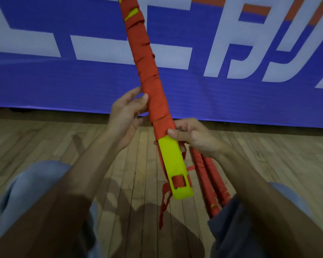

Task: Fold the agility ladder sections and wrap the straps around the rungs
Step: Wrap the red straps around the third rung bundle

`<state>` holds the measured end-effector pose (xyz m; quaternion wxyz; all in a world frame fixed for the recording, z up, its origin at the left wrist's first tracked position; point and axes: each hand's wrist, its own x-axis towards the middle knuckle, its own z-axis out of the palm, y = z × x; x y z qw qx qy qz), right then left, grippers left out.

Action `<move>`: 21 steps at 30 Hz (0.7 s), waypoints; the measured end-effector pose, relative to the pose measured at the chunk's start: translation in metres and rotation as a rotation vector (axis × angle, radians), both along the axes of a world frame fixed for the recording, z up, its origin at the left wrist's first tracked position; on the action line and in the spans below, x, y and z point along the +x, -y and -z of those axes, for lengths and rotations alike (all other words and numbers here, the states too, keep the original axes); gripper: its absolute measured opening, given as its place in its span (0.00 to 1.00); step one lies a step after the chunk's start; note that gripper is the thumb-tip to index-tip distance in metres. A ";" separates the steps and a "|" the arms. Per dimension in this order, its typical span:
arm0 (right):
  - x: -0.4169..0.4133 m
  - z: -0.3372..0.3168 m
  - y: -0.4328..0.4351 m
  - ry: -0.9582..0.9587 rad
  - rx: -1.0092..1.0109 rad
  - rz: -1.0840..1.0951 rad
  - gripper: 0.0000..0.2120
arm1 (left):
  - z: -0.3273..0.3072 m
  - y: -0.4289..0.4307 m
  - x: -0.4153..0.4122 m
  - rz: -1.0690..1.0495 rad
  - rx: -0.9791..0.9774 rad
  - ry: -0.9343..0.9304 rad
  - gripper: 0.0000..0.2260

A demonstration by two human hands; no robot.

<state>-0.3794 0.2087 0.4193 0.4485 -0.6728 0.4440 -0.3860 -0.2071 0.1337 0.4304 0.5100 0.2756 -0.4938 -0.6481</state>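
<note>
Item: rung stack (175,164), yellow plastic, held tilted over the floor boards (119,164). I judge it stiff, light, and slick where bare.
Strap (153,94): red webbing, soft, its tail dangling.
Right hand (190,135) grips the wrap's lower edge. Left hand (128,112) clasps the wrapped part above, the surest hold.
Wrapped bundles (209,183) lie by the right knee.
Banner (45,86): big white characters, cropped; I cannot read them.

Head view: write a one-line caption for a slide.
Left hand and right hand hold yellow rungs nearly wrapped in red strap, over a wooden floor.
</note>
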 end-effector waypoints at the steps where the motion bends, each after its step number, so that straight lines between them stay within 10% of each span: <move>1: -0.001 -0.001 -0.001 0.038 -0.004 -0.053 0.09 | -0.001 -0.002 0.000 0.063 -0.002 -0.026 0.13; 8: -0.004 0.004 0.001 0.090 0.110 -0.256 0.14 | 0.002 -0.009 0.004 0.475 0.034 -0.171 0.23; 21: 0.005 0.012 0.009 -0.169 0.164 0.272 0.02 | 0.010 -0.008 -0.003 0.145 -0.015 0.198 0.24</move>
